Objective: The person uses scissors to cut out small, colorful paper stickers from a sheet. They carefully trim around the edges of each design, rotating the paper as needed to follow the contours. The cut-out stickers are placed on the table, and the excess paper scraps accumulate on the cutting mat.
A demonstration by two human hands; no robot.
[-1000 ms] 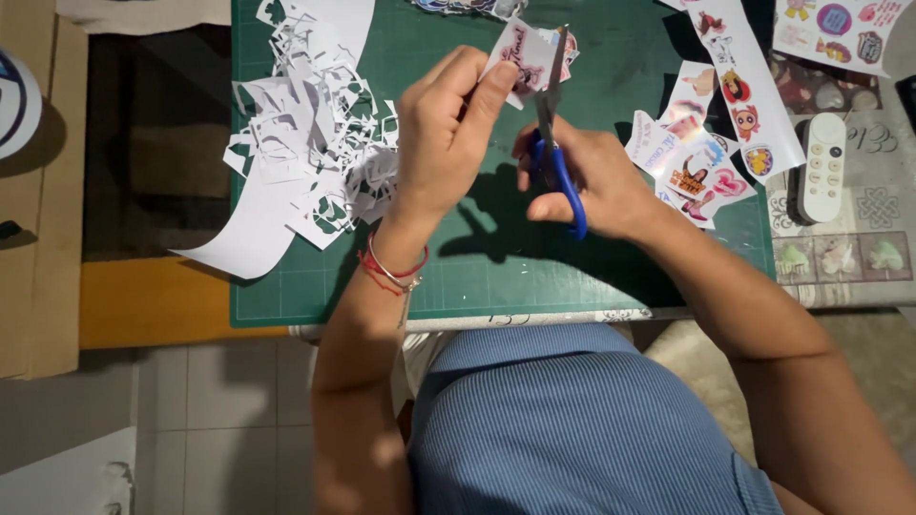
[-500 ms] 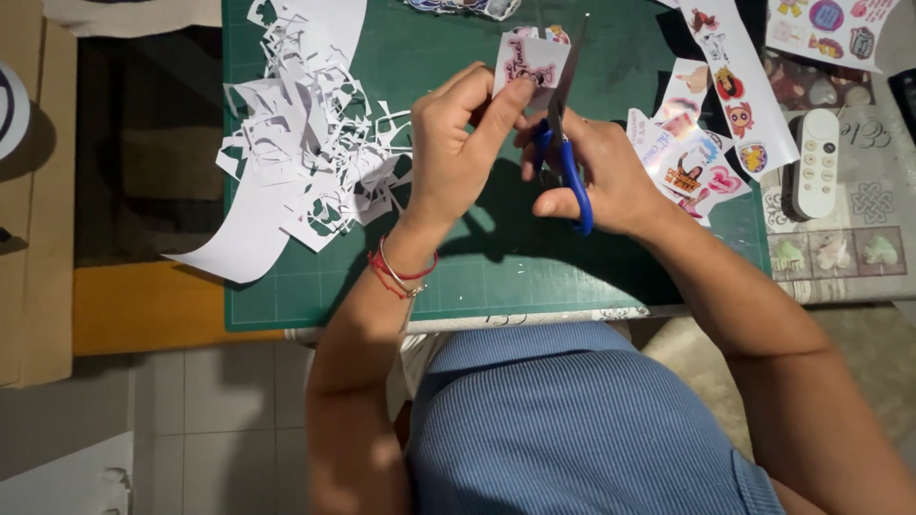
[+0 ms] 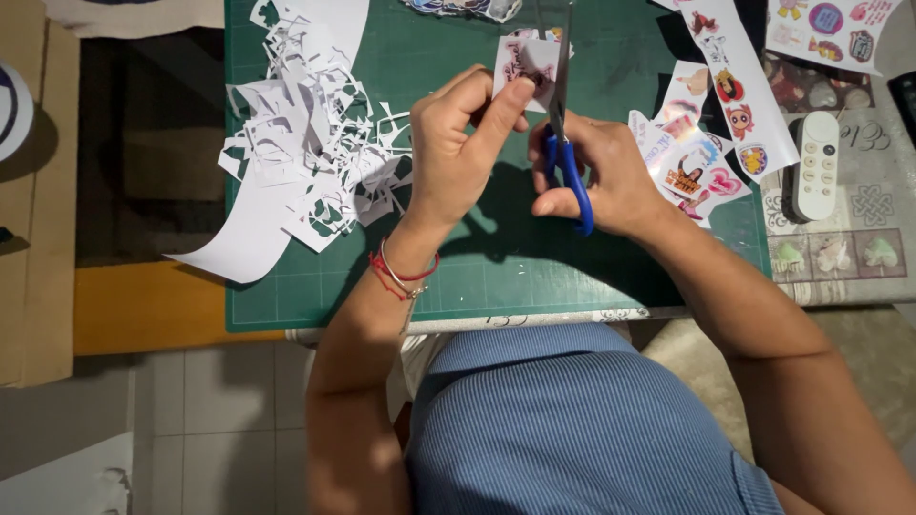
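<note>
At the far left edge of the frame a round white and blue disc lies on a brown cardboard surface. To its right, in the upper left of the frame, a heap of white paper offcuts sprawls over the left part of the green cutting mat, which lies on the bench; a long curved white strip trails off the mat's left edge.

Just left of centre, the left hand is raised over the mat, a red cord and thin bangles around its wrist. Its grip is narrow: thumb and fingertips pinch the lower edge of a small sticker piece, which stands in the upper middle of the frame above the mat.

Just beside it, the right hand has its grip closed through the blue handles of a pair of scissors. The blades point up toward the top of the frame and lie against the right side of the sticker piece; how far they are parted cannot be told.

Right of the hands, loose cut stickers lie on the mat's right part, with a long printed sticker strip above them. Further right a white remote control rests on a patterned cloth, and another sticker sheet fills the upper right corner.
</note>
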